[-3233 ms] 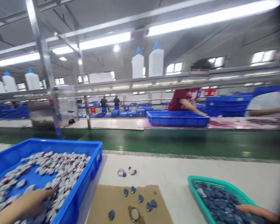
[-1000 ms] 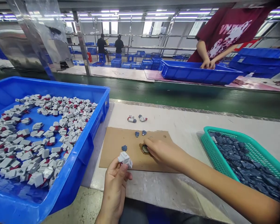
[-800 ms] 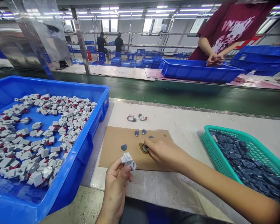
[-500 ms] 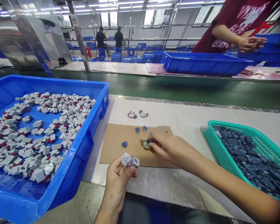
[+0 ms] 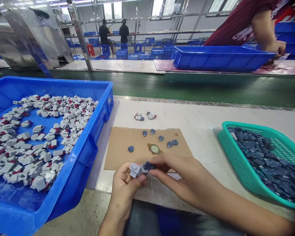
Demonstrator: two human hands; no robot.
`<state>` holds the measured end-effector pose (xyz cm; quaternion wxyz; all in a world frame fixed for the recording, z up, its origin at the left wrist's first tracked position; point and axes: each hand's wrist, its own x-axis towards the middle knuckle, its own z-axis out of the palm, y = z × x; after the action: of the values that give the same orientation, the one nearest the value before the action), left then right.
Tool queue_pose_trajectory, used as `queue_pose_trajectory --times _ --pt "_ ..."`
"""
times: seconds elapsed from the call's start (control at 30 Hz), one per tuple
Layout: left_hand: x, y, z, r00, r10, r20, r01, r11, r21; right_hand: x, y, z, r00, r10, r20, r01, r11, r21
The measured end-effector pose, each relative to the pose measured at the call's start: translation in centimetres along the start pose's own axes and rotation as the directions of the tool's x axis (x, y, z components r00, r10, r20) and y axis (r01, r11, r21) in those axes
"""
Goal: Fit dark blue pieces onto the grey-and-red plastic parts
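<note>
My left hand pinches a small grey plastic part at the near edge of the table. My right hand holds a small dark blue part against the grey one. Just beyond both hands lies a brown cardboard sheet with several loose dark blue parts and a small round metal cap. Two grey-and-red parts rest on the white table past the cardboard.
A blue bin full of grey-and-red parts stands at my left. A teal basket of dark blue parts stands at my right. A green conveyor belt runs behind the table. A person in a dark red shirt works across it at another blue bin.
My right hand left the metal cap on the cardboard and came back to my left hand with a dark blue part. My left hand kept hold of the grey part. The camera tilted down.
</note>
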<state>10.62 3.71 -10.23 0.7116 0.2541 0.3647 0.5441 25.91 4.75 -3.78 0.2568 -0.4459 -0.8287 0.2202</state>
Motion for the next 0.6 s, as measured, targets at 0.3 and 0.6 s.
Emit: queue_pose_trajectory --times 0.3,0.6 --pt "0.2 -0.3 -0.3 1.0 0.01 0.029 -0.011 0.999 0.035 0.0 0.0 -0.5 0.996 -0.026 0.083 0.033 0.996 -0.087" --pt "0.2 -0.7 -0.5 0.997 0.01 0.073 -0.019 0.993 0.115 1.3 -1.2 -2.2 0.934 0.006 0.356 0.098 0.957 -0.273"
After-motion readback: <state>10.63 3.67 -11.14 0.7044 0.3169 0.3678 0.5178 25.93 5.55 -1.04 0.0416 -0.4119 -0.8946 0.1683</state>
